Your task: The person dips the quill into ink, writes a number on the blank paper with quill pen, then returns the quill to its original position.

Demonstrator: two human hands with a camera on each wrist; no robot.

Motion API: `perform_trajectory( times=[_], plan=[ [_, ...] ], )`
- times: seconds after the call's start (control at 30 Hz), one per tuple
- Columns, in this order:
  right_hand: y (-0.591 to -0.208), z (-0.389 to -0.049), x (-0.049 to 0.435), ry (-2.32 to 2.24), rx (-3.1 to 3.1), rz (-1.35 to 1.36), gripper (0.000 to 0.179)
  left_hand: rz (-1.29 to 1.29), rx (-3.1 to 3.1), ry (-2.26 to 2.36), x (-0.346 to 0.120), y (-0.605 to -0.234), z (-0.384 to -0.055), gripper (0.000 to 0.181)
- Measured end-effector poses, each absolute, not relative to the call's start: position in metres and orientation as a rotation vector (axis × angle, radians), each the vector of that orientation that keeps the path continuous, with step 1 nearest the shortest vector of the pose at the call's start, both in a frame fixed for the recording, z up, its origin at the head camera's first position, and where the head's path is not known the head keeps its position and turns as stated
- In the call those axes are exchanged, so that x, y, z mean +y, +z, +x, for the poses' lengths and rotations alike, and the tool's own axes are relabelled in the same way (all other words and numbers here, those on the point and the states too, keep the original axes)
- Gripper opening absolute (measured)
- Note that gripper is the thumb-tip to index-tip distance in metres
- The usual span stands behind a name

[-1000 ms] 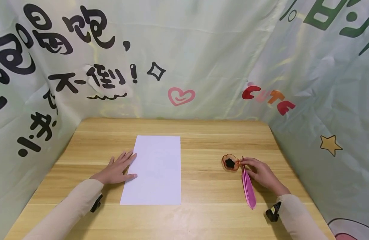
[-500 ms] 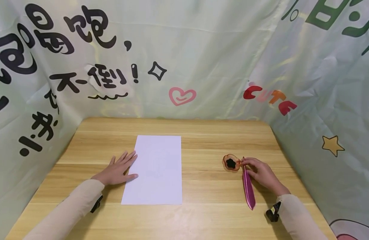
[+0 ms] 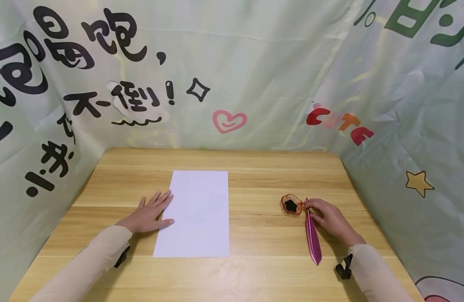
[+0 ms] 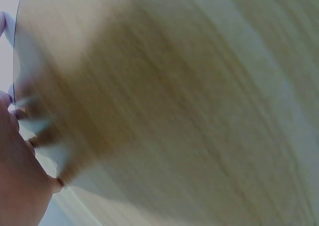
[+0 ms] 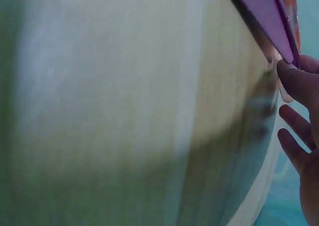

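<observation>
A white sheet of paper (image 3: 194, 214) lies flat on the wooden table, left of centre. My left hand (image 3: 146, 214) rests with spread fingers, its fingertips and thumb tip over the sheet's left edge. On the right, my right hand (image 3: 331, 219) pinches the narrow upper end of a shiny magenta leaf-shaped piece (image 3: 313, 243) between thumb and index finger. Its pointed end is toward the table's front. Beside the fingertips is an amber see-through flower shape (image 3: 284, 200) with a black middle; whether it joins the magenta piece is unclear. The magenta piece (image 5: 261, 16) shows large in the right wrist view.
The wooden table (image 3: 254, 272) extends around the sheet and the hands. A pale printed cloth (image 3: 269, 84) hangs along its back and both sides. Black devices are strapped at both wrists, below the sleeves.
The magenta piece has turned slightly in the right fingers, looking narrower and darker than a second ago. Both hands hold their places; the whole scene shifts a few pixels.
</observation>
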State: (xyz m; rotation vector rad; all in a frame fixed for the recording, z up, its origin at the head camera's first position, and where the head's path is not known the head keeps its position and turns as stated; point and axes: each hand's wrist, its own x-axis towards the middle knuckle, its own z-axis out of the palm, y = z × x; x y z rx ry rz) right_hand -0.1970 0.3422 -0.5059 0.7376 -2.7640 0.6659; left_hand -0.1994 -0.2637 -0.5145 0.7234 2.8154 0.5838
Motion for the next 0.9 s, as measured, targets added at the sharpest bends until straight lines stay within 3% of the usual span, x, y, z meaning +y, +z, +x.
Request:
perform_trajectory(
  times=[0.33,0.7,0.9],
  plan=[
    [-0.508,-0.200,0.342,0.513,-2.597,0.877,0.038,0.706,2.819,0.542,-0.265,-0.515,-0.199,0.085],
    [-0.496,-0.197,0.339,0.539,-2.601,0.615,0.034,0.696,2.833,0.529,-0.262,-0.514,-0.198,0.085],
    [-0.487,-0.197,0.332,0.627,-2.419,0.622,0.034,0.703,2.840,0.535,-0.263,-0.513,-0.198,0.084]
  ],
)
